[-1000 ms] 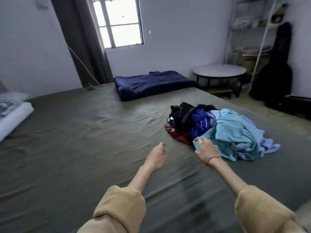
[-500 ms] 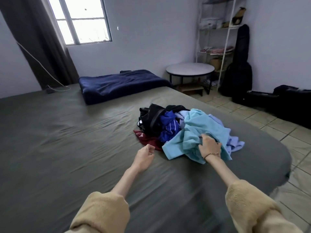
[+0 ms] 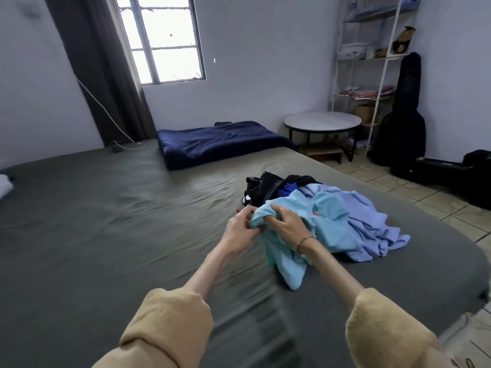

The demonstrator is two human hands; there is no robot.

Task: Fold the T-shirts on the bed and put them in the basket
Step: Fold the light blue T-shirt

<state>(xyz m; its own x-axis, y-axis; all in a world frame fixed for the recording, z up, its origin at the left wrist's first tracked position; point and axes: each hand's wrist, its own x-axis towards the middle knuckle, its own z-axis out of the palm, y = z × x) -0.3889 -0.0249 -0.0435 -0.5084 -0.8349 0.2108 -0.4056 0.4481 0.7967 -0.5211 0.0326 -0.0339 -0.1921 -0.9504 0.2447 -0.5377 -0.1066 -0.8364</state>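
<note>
Garments are heaped in one pile on the bed [image 3: 106,221]. One light-blue T-shirt [image 3: 287,251] is gripped at a bunched edge by both the left hand [image 3: 240,231] and right hand [image 3: 288,224]; a lavender shirt [image 3: 366,224] and black garment [image 3: 263,187] lie just beyond the right hand.

The light blue T-shirt [image 3: 329,224] is soft matt cloth — it bunches in thick folds, like the lilac garment [image 3: 372,221] beside it. The bed [image 3: 106,221] wears a dull grey-green sheet, smooth weave, finely wrinkled. The navy blanket [image 3: 220,143] looks plush, faintly sheened; the sleeves [image 3: 170,330] — fuzzy tan knit.
</note>
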